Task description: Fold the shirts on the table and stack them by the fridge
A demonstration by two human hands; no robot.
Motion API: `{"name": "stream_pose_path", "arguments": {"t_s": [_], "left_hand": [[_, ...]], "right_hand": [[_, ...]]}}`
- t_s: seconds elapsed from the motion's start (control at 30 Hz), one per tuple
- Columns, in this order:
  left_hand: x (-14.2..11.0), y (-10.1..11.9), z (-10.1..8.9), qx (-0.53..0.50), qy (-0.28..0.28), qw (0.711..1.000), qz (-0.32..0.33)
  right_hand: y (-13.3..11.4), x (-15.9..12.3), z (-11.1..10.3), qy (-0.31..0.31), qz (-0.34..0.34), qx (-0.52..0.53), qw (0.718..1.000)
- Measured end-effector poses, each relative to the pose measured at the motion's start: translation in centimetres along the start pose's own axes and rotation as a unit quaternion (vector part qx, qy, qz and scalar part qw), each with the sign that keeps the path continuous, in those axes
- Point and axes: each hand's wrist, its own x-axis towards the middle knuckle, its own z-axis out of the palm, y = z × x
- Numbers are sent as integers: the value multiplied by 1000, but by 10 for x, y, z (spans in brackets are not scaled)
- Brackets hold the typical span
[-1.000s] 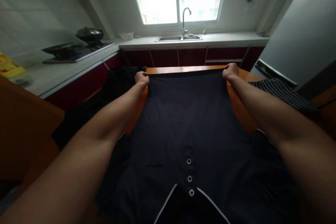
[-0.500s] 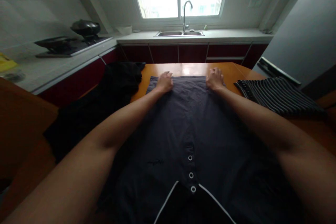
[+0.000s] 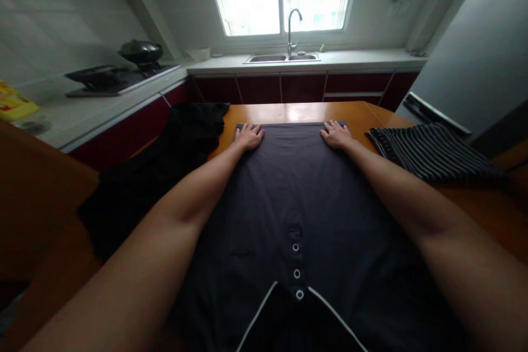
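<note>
A dark navy shirt (image 3: 292, 187) with white buttons and white collar piping lies spread on the orange wooden table (image 3: 297, 111), its collar near me and its hem at the far side. My left hand (image 3: 248, 136) rests flat near the hem's far left corner, fingers spread. My right hand (image 3: 336, 134) lies flat near the far right corner, fingers spread as well. Neither hand holds anything.
A pile of black clothing (image 3: 165, 159) lies on the table's left side. A folded striped garment (image 3: 433, 151) sits at the right. Beyond the table are red cabinets, a counter with a sink (image 3: 281, 58) and tap, and a stove with pans (image 3: 119, 74).
A second ago both hands gripped the hem's far corners, held up. They set the hem down, then slid apart along it and now lie flat with spread fingers.
</note>
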Motion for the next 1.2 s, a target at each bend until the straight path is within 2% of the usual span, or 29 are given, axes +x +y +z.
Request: {"name": "stream_pose_path", "arguments": {"t_s": [0.07, 0.1, 0.17, 0.2, 0.3, 0.37, 0.43, 0.5, 0.63, 0.7, 0.77, 0.83, 0.9, 0.93, 1.0, 1.03, 1.1, 1.2], "left_hand": [[-3, -2, -5, 5, 4, 1000, -5], [-7, 5, -5, 8, 10, 1000, 8], [-20, 33, -1, 12, 30, 997, 65], [-30, 51, 3, 12, 39, 993, 114], [-66, 101, 22, 9, 9, 974, 228], [-89, 115, 32, 4, 0, 968, 251], [-105, 107, 35, 2, 4, 971, 240], [-112, 80, 28, 8, 4, 978, 207], [-113, 9, -4, 37, -13, 996, 76], [-117, -11, -19, 46, -3, 998, 36], [-130, -10, -26, 51, 14, 998, 32], [-151, 12, -22, 55, 27, 996, 69], [-178, 44, -9, 56, 25, 987, 150], [-191, 59, -1, 52, 16, 980, 194], [-215, 81, 12, 45, -7, 971, 236], [-225, 84, 16, 43, -15, 970, 239], [-235, 76, 18, 42, -21, 975, 218], [-237, 37, 9, 45, -18, 986, 157]], "right_hand": [[4, -2, -4, 18, 30, -9, 999], [-1, -6, -5, 41, 41, -17, 998], [-23, -19, -4, 91, 37, -34, 995], [-39, -29, -1, 112, 17, -39, 993], [-85, -66, 11, 80, -100, -14, 992], [-101, -90, 20, 48, -147, 10, 988], [-96, -107, 24, 32, -142, 19, 989], [-74, -115, 20, 18, -110, 9, 994], [-18, -120, -8, 10, -48, -14, 999], [-7, -126, -22, 31, -20, -20, 999], [-17, -140, -27, 62, 0, -27, 998], [-46, -160, -22, 86, -13, -26, 996], [-82, -184, -9, 74, -89, -2, 993], [-98, -195, -1, 47, -135, 13, 990], [-120, -215, 13, 12, -184, 36, 982], [-123, -222, 18, 5, -188, 41, 981], [-112, -232, 20, 5, -159, 41, 986], [-65, -238, 11, 13, -78, 18, 997]]}}
